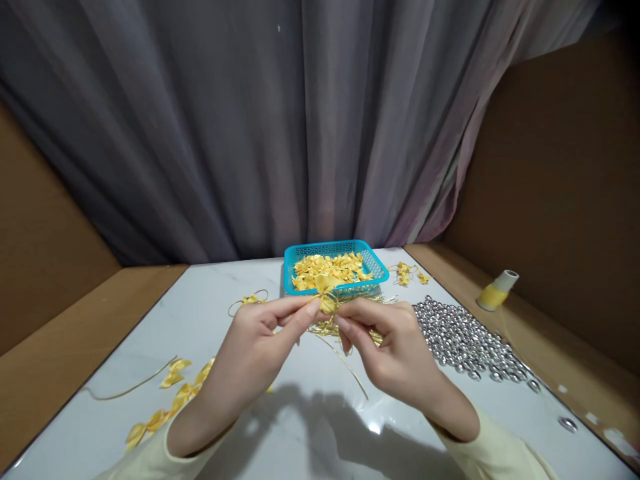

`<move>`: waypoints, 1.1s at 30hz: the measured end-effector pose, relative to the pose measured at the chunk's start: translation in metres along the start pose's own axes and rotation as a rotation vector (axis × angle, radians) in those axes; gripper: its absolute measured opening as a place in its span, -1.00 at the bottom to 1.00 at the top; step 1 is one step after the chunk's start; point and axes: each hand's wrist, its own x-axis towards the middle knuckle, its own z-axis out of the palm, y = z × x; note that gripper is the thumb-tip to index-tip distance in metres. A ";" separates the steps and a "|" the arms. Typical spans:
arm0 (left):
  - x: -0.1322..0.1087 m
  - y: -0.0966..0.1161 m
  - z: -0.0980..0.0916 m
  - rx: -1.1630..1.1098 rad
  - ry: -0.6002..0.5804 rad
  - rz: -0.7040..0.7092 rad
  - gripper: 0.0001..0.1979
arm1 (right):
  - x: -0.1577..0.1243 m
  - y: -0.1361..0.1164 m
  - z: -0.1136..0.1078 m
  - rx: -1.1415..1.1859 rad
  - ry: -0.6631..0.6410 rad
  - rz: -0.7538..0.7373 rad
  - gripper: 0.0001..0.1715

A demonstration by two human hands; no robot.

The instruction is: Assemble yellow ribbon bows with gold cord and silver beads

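Observation:
A yellow satin ribbon bow (pixel 326 285) is held up between my two hands, in front of the blue basket. My left hand (pixel 270 340) pinches the bow from its left side between thumb and fingertips. On the other side, my right hand (pixel 383 340) has its thumb and forefinger pressed together on a thin gold cord (pixel 336 313) beside the bow. A length of gold cord (pixel 350 370) slants down below the hands over the white tabletop. Exactly how the cord runs around the bow is too small to tell.
Behind the hands stands a blue basket (pixel 287 270) of yellow bows. Gold cords (pixel 373 303) lie before it. Silvery beads (pixel 465 340) spread at right, near a thread spool (pixel 497 291). More bows on cord (pixel 175 373) lie at left, and others (pixel 407 272) at back right.

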 end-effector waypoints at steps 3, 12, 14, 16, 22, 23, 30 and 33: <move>-0.002 -0.001 -0.001 0.034 0.025 0.013 -0.77 | 0.002 0.002 -0.001 0.032 -0.012 -0.007 -0.79; -0.007 -0.003 0.006 0.164 0.132 0.171 -0.77 | 0.001 0.002 -0.001 0.047 0.033 -0.016 -0.80; -0.008 -0.003 0.008 0.166 0.159 0.208 -0.79 | 0.001 0.002 0.000 0.051 0.041 -0.018 -0.81; -0.008 -0.004 0.008 0.149 0.185 0.239 -0.81 | 0.002 0.002 0.000 0.070 0.031 -0.009 -0.81; -0.008 -0.009 0.008 0.119 0.185 0.321 -0.83 | 0.004 0.006 -0.002 0.209 -0.020 0.065 -0.79; -0.008 -0.010 0.009 0.125 0.190 0.345 -0.84 | 0.004 0.006 -0.002 0.220 -0.023 0.072 -0.79; -0.011 -0.006 0.013 0.130 0.230 0.451 -0.87 | 0.006 0.008 -0.001 0.128 0.055 -0.012 -0.78; -0.010 -0.004 0.012 0.136 0.213 0.425 -0.86 | 0.006 0.011 0.000 0.116 0.077 -0.035 -0.78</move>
